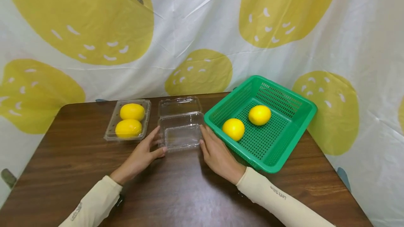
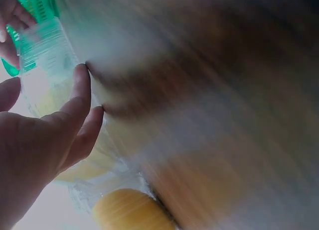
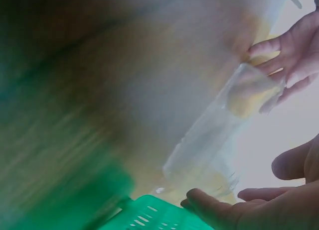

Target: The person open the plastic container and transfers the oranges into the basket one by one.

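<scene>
Your left hand and right hand, fingers spread, flank unfolded clear plastic clamshell on worktop, between lidded lemon pack and green basket. Press lightly, evenly from both sides; thin plastic likely buckles under force.

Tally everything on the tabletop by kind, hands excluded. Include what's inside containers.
Lemons: 4 (2 per filled container)
Clear plastic clamshells: 2
Green plastic basket: 1
Total: 7
</scene>
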{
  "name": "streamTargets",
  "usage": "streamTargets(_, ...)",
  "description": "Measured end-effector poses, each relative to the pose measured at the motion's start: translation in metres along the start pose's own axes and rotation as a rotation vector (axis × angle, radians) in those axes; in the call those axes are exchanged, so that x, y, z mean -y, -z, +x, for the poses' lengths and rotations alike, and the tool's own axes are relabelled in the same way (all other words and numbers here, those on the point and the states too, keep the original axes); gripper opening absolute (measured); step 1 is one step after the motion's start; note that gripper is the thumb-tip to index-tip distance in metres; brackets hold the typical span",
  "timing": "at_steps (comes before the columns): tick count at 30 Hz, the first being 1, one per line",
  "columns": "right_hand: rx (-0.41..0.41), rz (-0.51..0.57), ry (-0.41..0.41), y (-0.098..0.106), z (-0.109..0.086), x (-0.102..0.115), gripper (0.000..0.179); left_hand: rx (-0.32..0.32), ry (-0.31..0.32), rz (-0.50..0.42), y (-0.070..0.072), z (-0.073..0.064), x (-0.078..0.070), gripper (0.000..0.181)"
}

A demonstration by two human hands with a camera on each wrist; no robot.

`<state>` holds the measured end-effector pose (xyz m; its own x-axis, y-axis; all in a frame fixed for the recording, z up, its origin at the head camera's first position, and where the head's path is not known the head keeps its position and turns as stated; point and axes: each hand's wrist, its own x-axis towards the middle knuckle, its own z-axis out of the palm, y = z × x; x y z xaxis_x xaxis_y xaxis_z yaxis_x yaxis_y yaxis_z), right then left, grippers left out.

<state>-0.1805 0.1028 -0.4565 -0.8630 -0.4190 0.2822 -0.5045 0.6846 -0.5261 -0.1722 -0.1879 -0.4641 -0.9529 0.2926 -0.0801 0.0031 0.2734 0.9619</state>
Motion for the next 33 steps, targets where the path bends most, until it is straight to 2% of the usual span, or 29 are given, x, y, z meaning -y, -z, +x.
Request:
streamTargets(4, -0.003, 0.012, 0.023, 0.002, -0.008, 0.005, 0.059, -0.042, -0.05, 0.165, 0.003, -0.005, 0.004, 0.095)
streamTargets(8, 0.012, -0.006, 0.033, 0.005, -0.018, 0.008, 0.061, -0.08, -0.105, 0.276, 0.004, -0.014, 0.001, 0.094)
streamTargets(9, 0.01, -0.013, 0.042, 0.005, -0.02, 0.009, 0.062, -0.079, -0.1, 0.284, 0.003, -0.017, -0.004, 0.094)
streamTargets(17, -0.057, -0.003, 0.104, 0.006, -0.034, 0.013, 0.062, -0.17, -0.148, 0.395, 0.0, -0.031, -0.016, 0.086)
streamTargets(22, -0.169, 0.044, 0.171, 0.004, -0.038, 0.012, 0.05, -0.301, -0.268, 0.512, -0.003, -0.035, -0.024, 0.067)
streamTargets(25, -0.234, 0.071, 0.21, 0.003, -0.039, 0.011, 0.043, -0.372, -0.318, 0.567, -0.003, -0.035, -0.027, 0.057)
streamTargets(28, -0.274, 0.086, 0.24, 0.003, -0.04, 0.011, 0.038, -0.435, -0.36, 0.629, -0.001, -0.035, -0.027, 0.056)
streamTargets(33, -0.275, 0.106, 0.269, 0.003, -0.04, 0.013, 0.033, -0.523, -0.499, 0.793, 0.009, -0.032, -0.024, 0.063)
